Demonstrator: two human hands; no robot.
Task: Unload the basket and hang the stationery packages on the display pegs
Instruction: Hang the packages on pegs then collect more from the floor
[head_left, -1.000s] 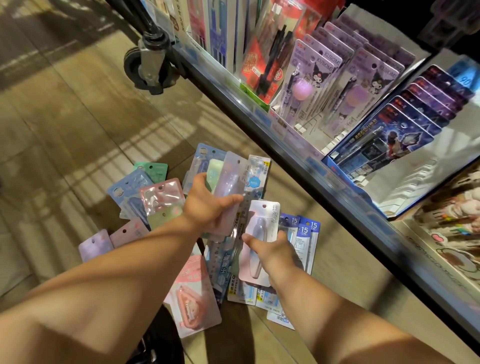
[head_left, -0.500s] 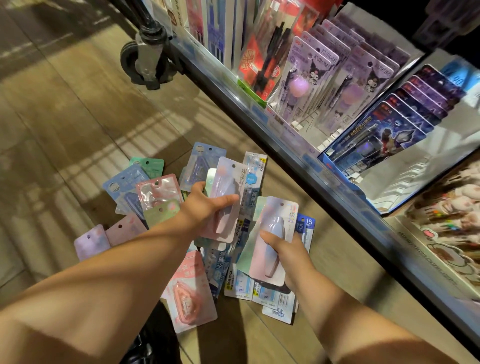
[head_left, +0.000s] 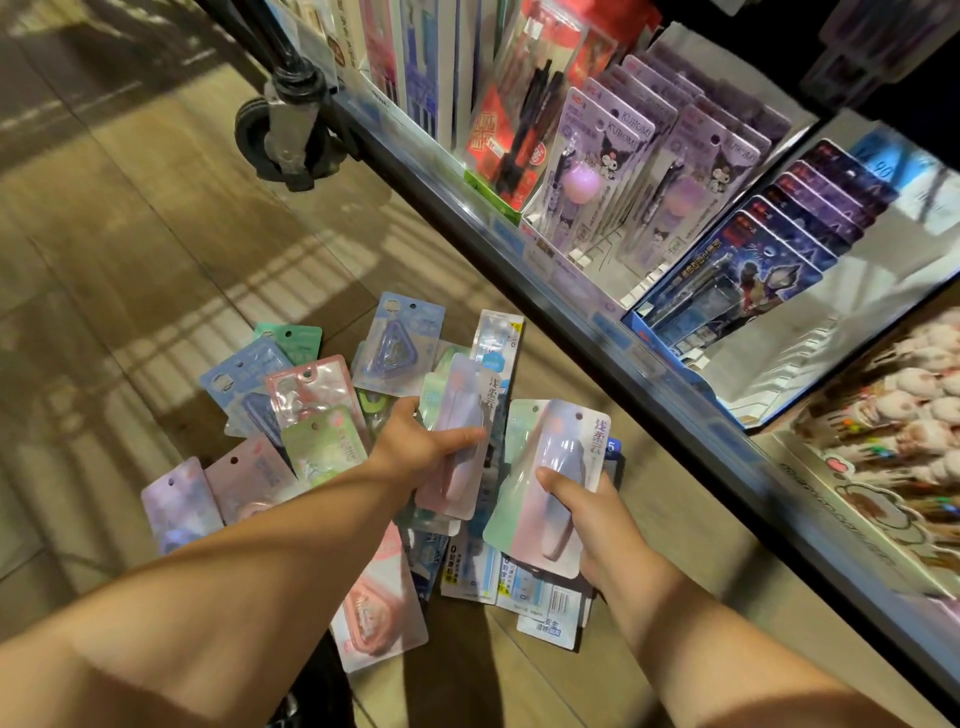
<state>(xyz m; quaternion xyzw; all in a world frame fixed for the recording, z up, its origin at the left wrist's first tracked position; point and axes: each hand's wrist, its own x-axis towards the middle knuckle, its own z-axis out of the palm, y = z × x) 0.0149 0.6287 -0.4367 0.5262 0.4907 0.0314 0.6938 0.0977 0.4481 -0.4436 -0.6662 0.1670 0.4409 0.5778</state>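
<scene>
The left hand (head_left: 415, 449) clamps its thumb over a pastel blister pack (head_left: 457, 395), the right hand (head_left: 597, 519) curls round a twin pack (head_left: 556, 441) just at its 4 o'clock, both above the floor pile (head_left: 311, 395) spreading toward 8 o'clock, while purple KUROMI cards (head_left: 621, 150) line the shelf (head_left: 566, 306) at 1 o'clock.

Bare wooden floor (head_left: 130, 234) lies open left of the scattered packages (head_left: 387, 353), which cover the boards in the middle. On the right, the shelf edge (head_left: 571, 312) runs diagonally near the pile. A caster wheel (head_left: 275, 140) stands at its far end, and tight rows of pen cards (head_left: 623, 171) fill the shelf behind it.
</scene>
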